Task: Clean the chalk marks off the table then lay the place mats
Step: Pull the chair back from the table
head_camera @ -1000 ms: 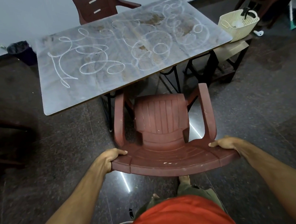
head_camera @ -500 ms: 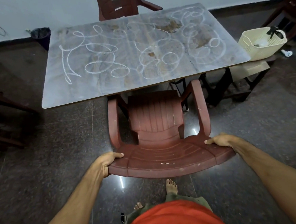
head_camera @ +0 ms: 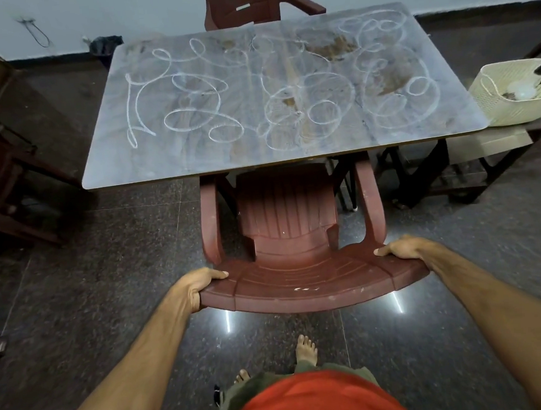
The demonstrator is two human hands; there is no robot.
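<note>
While both arms reach forward and down, the left hand (head_camera: 194,287) grips the left end of the top rail of a red plastic chair (head_camera: 292,235). Its thumb lies on top of the rail and its fingers curl under the edge. The right hand (head_camera: 402,249) grips the right end of the same rail, with its fingers (head_camera: 384,252) bent over the top. The arms are spread wide apart, one at each corner of the chair back. Two bare feet stand on the dark shiny floor (head_camera: 108,280) just behind the chair.

The front of the chair seat is tucked under the near edge of the counter (head_camera: 196,165). The armrests reach right up to that edge. White chalk marks (head_camera: 192,108) loop all over the counter top, and some brown stains show there too. Bare floor lies open to the left and right of the chair.

Past the right end of the counter, a cream basket (head_camera: 492,106) sits on a low stool, just beside the counter corner. Another red chair (head_camera: 248,4) stands at the far side, near the wall. Dark furniture stands well apart on the left.
</note>
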